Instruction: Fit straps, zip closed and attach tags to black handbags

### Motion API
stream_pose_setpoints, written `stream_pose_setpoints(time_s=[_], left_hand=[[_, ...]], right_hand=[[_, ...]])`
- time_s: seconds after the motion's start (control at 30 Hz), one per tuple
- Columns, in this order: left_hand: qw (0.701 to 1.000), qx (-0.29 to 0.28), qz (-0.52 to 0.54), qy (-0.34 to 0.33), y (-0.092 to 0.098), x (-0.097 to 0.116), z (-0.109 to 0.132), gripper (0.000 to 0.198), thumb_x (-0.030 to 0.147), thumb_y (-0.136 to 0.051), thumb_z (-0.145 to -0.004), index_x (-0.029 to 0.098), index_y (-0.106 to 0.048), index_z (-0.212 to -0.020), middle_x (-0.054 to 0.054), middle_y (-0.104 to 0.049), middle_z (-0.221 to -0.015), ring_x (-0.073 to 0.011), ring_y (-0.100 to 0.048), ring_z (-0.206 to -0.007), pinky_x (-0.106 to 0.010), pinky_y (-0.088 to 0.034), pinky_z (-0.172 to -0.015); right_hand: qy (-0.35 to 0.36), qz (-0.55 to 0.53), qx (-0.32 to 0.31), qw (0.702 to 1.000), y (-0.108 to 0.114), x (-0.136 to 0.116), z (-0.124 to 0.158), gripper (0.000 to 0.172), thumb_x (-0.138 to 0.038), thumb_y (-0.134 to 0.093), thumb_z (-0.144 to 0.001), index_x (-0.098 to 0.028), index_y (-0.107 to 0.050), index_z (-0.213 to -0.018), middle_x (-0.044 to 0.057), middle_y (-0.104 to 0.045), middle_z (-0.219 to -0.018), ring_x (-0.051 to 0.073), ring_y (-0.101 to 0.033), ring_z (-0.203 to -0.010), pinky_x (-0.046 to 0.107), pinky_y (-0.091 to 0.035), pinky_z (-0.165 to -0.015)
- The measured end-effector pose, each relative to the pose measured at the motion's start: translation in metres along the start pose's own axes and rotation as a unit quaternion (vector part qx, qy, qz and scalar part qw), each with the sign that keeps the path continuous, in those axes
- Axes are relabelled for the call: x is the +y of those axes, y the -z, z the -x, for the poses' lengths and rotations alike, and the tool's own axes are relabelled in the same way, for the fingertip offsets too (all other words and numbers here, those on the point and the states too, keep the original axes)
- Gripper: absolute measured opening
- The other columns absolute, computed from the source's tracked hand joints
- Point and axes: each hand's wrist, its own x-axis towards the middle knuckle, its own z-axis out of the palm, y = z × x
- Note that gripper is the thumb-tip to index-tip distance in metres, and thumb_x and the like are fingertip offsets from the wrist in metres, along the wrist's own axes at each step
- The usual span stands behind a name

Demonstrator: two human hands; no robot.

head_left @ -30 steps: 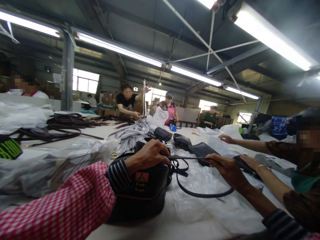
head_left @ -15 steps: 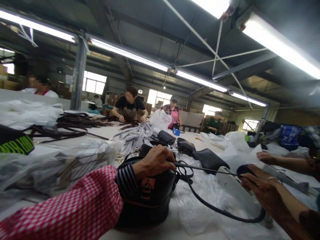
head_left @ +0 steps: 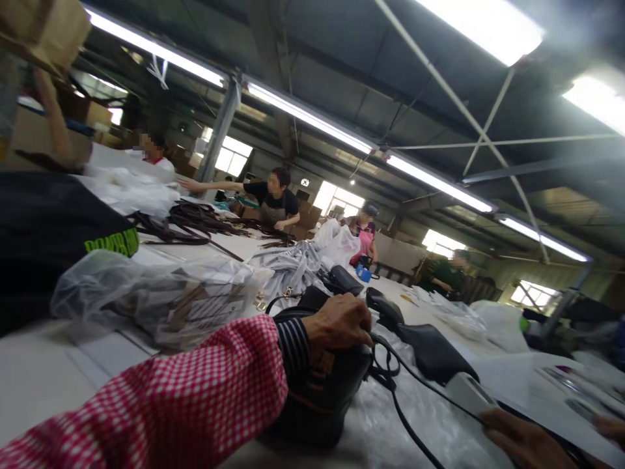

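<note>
My left hand point(head_left: 342, 322), in a red-and-white checked sleeve with a striped cuff, is closed over the top of a black handbag point(head_left: 312, 417). The bag stands upright, and its front tab lies partly in shadow below the wrist. From beside the fingertips a thin black strap point(head_left: 420, 379) runs down to the lower right. My right hand point(head_left: 522, 436), cut off by the bottom edge and blurred, has its fingers closed on that strap. Further strap loops hang by the bag's right side.
Black bags point(head_left: 434, 352) lie behind on clear plastic film point(head_left: 385, 417). Plastic-wrapped goods point(head_left: 195, 299) and dark straps point(head_left: 195, 218) cover the left. A co-worker's hand point(head_left: 610, 426) shows at the right edge. Co-workers point(head_left: 276, 198) stand across the table; an arm holds a carton point(head_left: 43, 32) upper left.
The view has swung left and tilted. My right hand is lower and nearer the frame's bottom edge, with the strap sloping more steeply. A co-worker opposite has stretched an arm out sideways.
</note>
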Motion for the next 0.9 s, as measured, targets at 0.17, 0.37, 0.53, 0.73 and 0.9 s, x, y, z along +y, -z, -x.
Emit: stream_pose_setpoints(time_s=[0.17, 0.37, 0.53, 0.73, 0.9], left_hand=[[1.0, 0.01, 0.008, -0.017, 0.003, 0.004, 0.002, 0.02, 0.03, -0.081, -0.077, 0.017, -0.082, -0.093, -0.005, -0.073, -0.079, -0.0193, -0.064, -0.077, -0.027, -0.036, -0.065], [1.0, -0.001, 0.011, -0.017, 0.009, 0.012, 0.007, 0.015, 0.028, -0.078, -0.079, 0.015, -0.079, -0.085, -0.001, -0.063, -0.067, -0.0159, -0.057, -0.07, -0.027, -0.032, -0.063], [0.998, -0.027, 0.052, -0.004, 0.028, 0.009, 0.005, 0.028, 0.033, -0.081, -0.075, 0.014, -0.076, -0.096, -0.001, -0.066, -0.074, -0.0166, -0.058, -0.073, -0.025, -0.035, -0.062], [0.989, 0.013, 0.14, 0.036, 0.099, -0.046, 0.045, 0.031, 0.037, -0.071, -0.078, 0.012, -0.074, -0.097, -0.007, -0.072, -0.094, -0.0201, -0.063, -0.086, -0.028, -0.043, -0.074], [0.953, -0.078, 0.244, 0.159, 0.113, -0.094, 0.121, 0.045, 0.043, -0.078, -0.072, 0.018, -0.074, -0.11, -0.008, -0.074, -0.105, -0.0225, -0.066, -0.091, -0.026, -0.046, -0.069]], right_hand=[[-0.011, -0.117, -0.131, 0.984, -0.017, -0.139, -0.016, 0.046, -0.05, -0.065, -0.082, -0.026, -0.072, -0.12, 0.009, -0.071, -0.126, 0.031, -0.064, -0.116, 0.042, -0.054, -0.09], [0.11, -0.193, -0.152, 0.963, -0.034, -0.237, -0.05, 0.019, -0.027, -0.064, -0.086, -0.022, -0.07, -0.104, 0.002, -0.071, -0.097, 0.02, -0.064, -0.091, 0.032, -0.047, -0.077], [0.156, -0.148, -0.171, 0.962, -0.033, -0.238, -0.054, 0.015, -0.025, -0.062, -0.088, -0.021, -0.069, -0.1, 0.003, -0.068, -0.09, 0.019, -0.062, -0.085, 0.032, -0.046, -0.075], [0.216, -0.026, -0.162, 0.962, -0.036, -0.241, -0.053, 0.023, -0.019, -0.051, -0.091, -0.022, -0.068, -0.107, 0.006, -0.063, -0.102, 0.022, -0.062, -0.094, 0.037, -0.047, -0.082], [0.237, 0.079, -0.165, 0.954, -0.035, -0.249, -0.055, 0.027, -0.015, -0.046, -0.088, -0.023, -0.065, -0.106, 0.007, -0.059, -0.105, 0.026, -0.059, -0.101, 0.041, -0.046, -0.084]])
